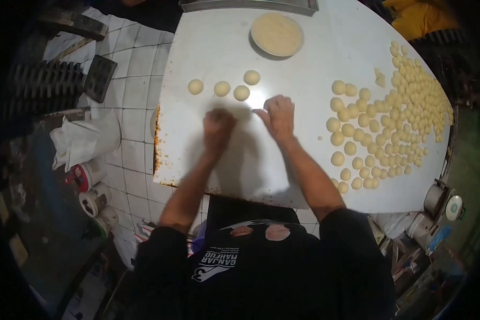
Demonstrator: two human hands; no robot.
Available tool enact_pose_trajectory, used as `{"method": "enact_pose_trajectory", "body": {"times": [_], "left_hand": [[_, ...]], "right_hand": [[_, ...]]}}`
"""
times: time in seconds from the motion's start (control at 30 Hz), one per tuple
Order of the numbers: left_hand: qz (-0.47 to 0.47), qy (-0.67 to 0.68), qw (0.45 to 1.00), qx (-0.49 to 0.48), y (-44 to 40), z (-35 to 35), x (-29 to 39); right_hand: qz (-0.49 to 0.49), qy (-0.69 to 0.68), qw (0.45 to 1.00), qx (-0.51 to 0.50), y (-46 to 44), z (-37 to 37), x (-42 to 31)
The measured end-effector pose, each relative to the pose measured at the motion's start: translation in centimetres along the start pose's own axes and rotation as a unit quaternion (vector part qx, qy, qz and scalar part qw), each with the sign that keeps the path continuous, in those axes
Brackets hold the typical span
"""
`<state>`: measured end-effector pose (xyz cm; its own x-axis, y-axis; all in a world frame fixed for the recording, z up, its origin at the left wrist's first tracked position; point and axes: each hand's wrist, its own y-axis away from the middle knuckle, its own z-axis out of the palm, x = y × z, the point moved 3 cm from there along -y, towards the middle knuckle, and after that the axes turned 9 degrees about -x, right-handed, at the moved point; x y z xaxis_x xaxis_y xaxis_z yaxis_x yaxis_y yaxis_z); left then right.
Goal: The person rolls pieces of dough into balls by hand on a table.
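Note:
My left hand (218, 129) is low over the white table, in shadow, its fingers curled inward; whatever they may hold is hidden. To its right, my right hand (278, 118) bends its fingers down toward the tabletop, with the thumb pointing left. Nothing shows from beneath that palm. Just beyond the hands lie several smooth, pale yellow dough balls: one at the far left (196, 87), one in the middle (222, 88), one close to my hands (241, 93) and one behind it (252, 78).
A round bowl of pale crumbly filling or powder (277, 34) stands at the back, before a metal tray (250, 5). Many dough balls (374, 126) cover the right side, beside a flat dough scrap (380, 78). The white table (197, 154) has a rusty left edge.

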<state>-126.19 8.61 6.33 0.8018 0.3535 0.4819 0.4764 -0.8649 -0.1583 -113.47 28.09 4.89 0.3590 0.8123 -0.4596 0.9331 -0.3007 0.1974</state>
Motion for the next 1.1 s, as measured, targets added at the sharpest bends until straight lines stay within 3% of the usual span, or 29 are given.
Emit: {"method": "enact_pose_trajectory", "body": {"times": [0.03,0.13,0.2,0.23,0.27,0.33,0.37,0.4,0.47,0.5,0.53,0.6,0.63,0.67,0.7,0.73,0.77,0.8,0.83,0.9,0.93,0.97,1.03,1.07,1.1], "left_hand": [[0.027,0.043,0.999,0.013,0.8,1.2,1.0],[0.039,0.088,0.995,0.022,3.0,-0.1,1.2],[0.033,-0.011,0.998,-0.048,4.5,0.9,-4.3],[-0.048,-0.089,0.992,-0.074,2.1,0.4,-3.6],[-0.052,-0.086,0.992,-0.082,2.4,1.3,-2.1],[-0.036,-0.072,0.996,-0.044,0.5,2.0,0.2],[-0.015,0.092,0.995,0.046,1.3,0.6,1.9],[-0.013,0.094,0.994,0.050,2.6,0.5,0.9],[0.024,0.052,0.998,0.020,5.4,1.3,-3.6],[-0.065,-0.172,0.968,-0.171,4.0,0.9,-3.5],[-0.050,-0.135,0.989,-0.028,1.5,-1.5,-1.3],[-0.062,-0.016,0.996,0.070,0.9,0.6,-0.5],[0.015,-0.004,0.999,0.037,2.1,0.7,0.7],[0.021,-0.008,0.999,0.039,3.5,0.0,1.0],[-0.005,0.043,0.998,0.038,5.1,-0.6,0.5],[-0.035,0.093,0.994,0.038,6.0,-0.7,-0.6],[-0.022,0.032,0.999,0.018,6.7,-0.1,-2.0],[-0.028,0.036,0.999,-0.003,7.2,0.1,-1.5],[-0.069,0.022,0.997,0.004,6.5,-0.3,-0.7],[-0.106,0.007,0.994,0.020,5.4,-1.8,0.9],[-0.102,0.007,0.995,0.009,6.6,-2.2,1.2],[-0.147,0.055,0.987,0.035,7.5,-2.2,0.5],[-0.209,0.198,0.954,0.079,9.5,-0.6,-1.8],[-0.208,0.194,0.955,0.083,8.7,-0.9,-1.6],[-0.212,0.170,0.961,0.051,8.5,-1.5,-0.7]], "right_hand": [[-0.007,-0.056,0.987,0.153,-0.1,-0.3,-0.8],[-0.194,-0.094,0.968,0.126,4.7,0.1,2.5],[-0.152,-0.040,0.983,0.095,2.7,-2.1,4.4],[-0.113,0.013,0.989,0.096,0.7,-3.5,3.2],[-0.104,-0.053,0.975,0.190,-0.8,-4.2,1.6],[-0.072,-0.070,0.980,0.170,0.0,-1.5,0.8],[-0.128,-0.062,0.981,0.136,2.0,-0.7,1.2],[-0.128,-0.058,0.981,0.137,2.8,-1.4,3.0],[-0.170,-0.075,0.979,0.081,3.3,-2.3,6.0],[-0.129,0.020,0.986,0.105,1.9,-2.4,6.0],[-0.109,0.032,0.984,0.136,0.0,-4.0,4.3],[-0.077,-0.034,0.985,0.152,-1.9,-2.9,2.0],[-0.089,-0.041,0.987,0.128,-0.1,-1.7,1.2],[-0.102,-0.044,0.988,0.105,2.8,-0.1,0.5],[-0.141,-0.095,0.970,0.173,5.1,-0.1,-0.2],[-0.109,-0.221,0.963,0.109,5.4,0.5,0.4],[-0.101,-0.154,0.969,0.163,3.4,1.4,1.2],[-0.012,-0.280,0.954,0.108,2.0,0.2,0.8],[0.087,-0.396,0.911,0.074,0.8,-1.3,0.1],[0.078,-0.530,0.843,0.051,0.1,-4.0,0.2],[0.039,-0.588,0.802,0.098,1.1,-3.9,0.2],[0.039,-0.588,0.801,0.108,3.4,-2.4,0.5],[0.048,-0.705,0.697,0.121,7.2,2.3,2.2],[0.043,-0.707,0.696,0.120,5.5,1.6,2.3],[0.061,-0.637,0.760,0.116,4.2,0.8,1.8]]}}
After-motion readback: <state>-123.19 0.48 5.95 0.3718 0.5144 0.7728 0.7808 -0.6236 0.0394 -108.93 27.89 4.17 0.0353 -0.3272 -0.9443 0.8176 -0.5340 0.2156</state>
